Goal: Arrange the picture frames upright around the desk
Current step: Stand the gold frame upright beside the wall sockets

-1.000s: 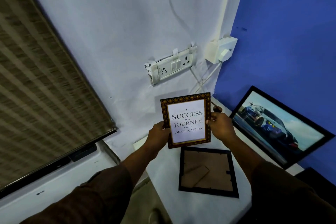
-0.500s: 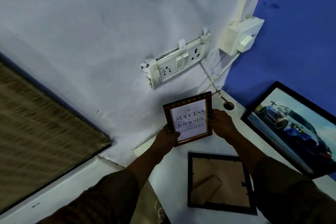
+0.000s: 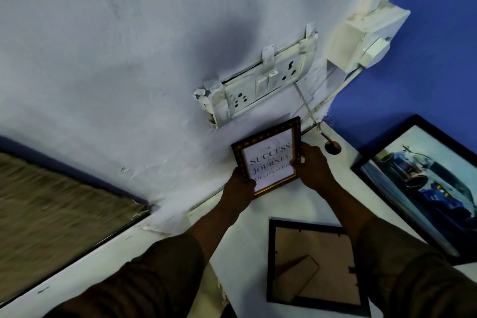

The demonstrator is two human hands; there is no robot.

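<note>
Left hand [image 3: 238, 190] clamped on lower left corner of quote frame [image 3: 268, 160], thumb over the front. Frame upright between both sets of fingers, near white wall [image 3: 129, 59]. Right hand [image 3: 313, 169] pinching its right edge. Face-down frame [image 3: 313, 266] nearer than fingers on desk [image 3: 258, 214]; car picture [image 3: 423, 178] rightward, leaning.
</note>
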